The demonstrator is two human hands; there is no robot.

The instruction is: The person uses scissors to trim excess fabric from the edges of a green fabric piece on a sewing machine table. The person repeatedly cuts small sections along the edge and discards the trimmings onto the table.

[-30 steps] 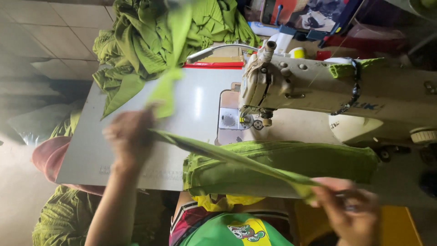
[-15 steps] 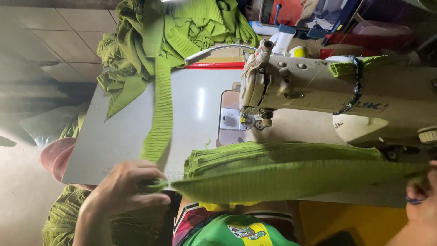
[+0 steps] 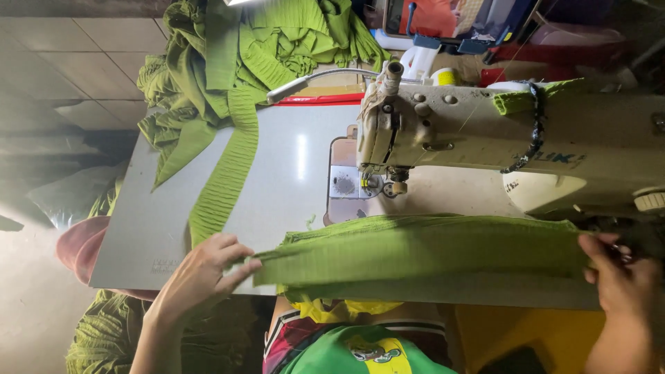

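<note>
A long folded strip of green ribbed fabric (image 3: 422, 249) lies stretched along the near edge of the sewing table (image 3: 291, 173). My left hand (image 3: 204, 273) pinches its left end, next to a second green strip (image 3: 225, 176) that trails across the table from a fabric heap. My right hand (image 3: 620, 277) grips the strip's right end, near the base of the cream sewing machine (image 3: 485, 131). The machine's needle area (image 3: 388, 183) is just beyond the strip, apart from it.
A big heap of green fabric (image 3: 263, 48) is piled at the table's far left corner. More green fabric (image 3: 100, 332) lies on the floor by a pink stool (image 3: 80, 246). A gooseneck lamp (image 3: 305, 82) reaches over the table. Red and blue clutter sits behind the machine.
My left hand swept down from mid-table to the near edge and took the strip's left end. My right hand moved right, pulling the strip out flat and straight.
</note>
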